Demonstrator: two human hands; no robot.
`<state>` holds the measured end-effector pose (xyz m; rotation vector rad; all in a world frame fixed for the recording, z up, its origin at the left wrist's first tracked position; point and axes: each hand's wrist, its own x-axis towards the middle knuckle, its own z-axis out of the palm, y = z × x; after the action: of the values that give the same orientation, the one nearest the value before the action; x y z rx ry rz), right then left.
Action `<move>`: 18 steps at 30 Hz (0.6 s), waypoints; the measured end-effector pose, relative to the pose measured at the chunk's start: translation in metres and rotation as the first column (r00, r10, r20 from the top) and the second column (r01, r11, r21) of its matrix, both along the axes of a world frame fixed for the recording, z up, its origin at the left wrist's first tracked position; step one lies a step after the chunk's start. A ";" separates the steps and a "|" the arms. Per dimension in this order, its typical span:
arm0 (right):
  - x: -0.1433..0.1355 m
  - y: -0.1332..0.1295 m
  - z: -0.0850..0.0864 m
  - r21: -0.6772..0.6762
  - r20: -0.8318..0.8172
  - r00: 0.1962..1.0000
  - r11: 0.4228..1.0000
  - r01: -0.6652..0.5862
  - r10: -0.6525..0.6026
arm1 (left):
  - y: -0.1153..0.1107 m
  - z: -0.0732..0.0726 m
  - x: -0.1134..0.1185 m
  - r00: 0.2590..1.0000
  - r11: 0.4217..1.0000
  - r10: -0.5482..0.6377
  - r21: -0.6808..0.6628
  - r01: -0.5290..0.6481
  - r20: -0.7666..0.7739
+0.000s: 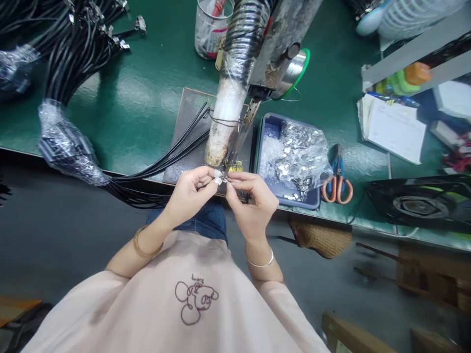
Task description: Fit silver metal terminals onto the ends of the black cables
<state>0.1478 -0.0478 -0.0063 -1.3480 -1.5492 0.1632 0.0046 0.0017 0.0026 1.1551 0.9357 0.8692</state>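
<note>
Where the green bench [143, 105] ends, a metal tool [251, 112] slants down.
At its tip, left hand [192, 192] and right hand [255, 200], nearly closed, pinch a tiny metal piece [223, 180] between them, likely light, stiff, slippery; best held by its edges.

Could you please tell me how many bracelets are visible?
2: a gold-coloured bracelet on the left wrist, a silver-coloured bracelet on the right wrist. The sleeves could hide more.
</note>
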 end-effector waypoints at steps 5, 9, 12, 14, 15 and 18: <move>0.000 0.000 0.005 -0.003 0.023 1.000 1.000 0.000 0.000 | 0.001 0.003 -0.001 1.000 1.000 0.003 -0.008 -0.003 0.001; 0.001 -0.001 0.006 -0.020 0.022 1.000 1.000 -0.012 0.012 | 0.001 0.002 -0.002 1.000 0.999 0.008 -0.043 -0.007 0.016; 0.001 -0.002 0.006 -0.046 0.012 1.000 0.999 -0.029 0.029 | 0.001 -0.001 -0.004 1.000 0.998 -0.017 -0.056 0.018 0.010; 0.001 -0.002 0.005 -0.055 0.011 0.999 0.998 -0.034 0.035 | 0.001 -0.003 -0.004 1.000 0.998 -0.031 -0.054 0.031 0.003; 0.001 -0.002 0.005 -0.056 0.013 0.999 0.998 -0.035 0.036 | 0.001 -0.004 -0.004 0.999 0.998 -0.034 -0.052 0.034 0.000; 0.002 -0.002 0.004 -0.042 0.034 0.999 0.999 -0.033 0.035 | 0.001 -0.004 -0.004 1.000 0.999 -0.030 -0.043 0.030 -0.005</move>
<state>0.1499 -0.0495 -0.0027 -1.3636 -1.6061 0.1947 0.0002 0.0027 -0.0014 1.1327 0.9350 0.8189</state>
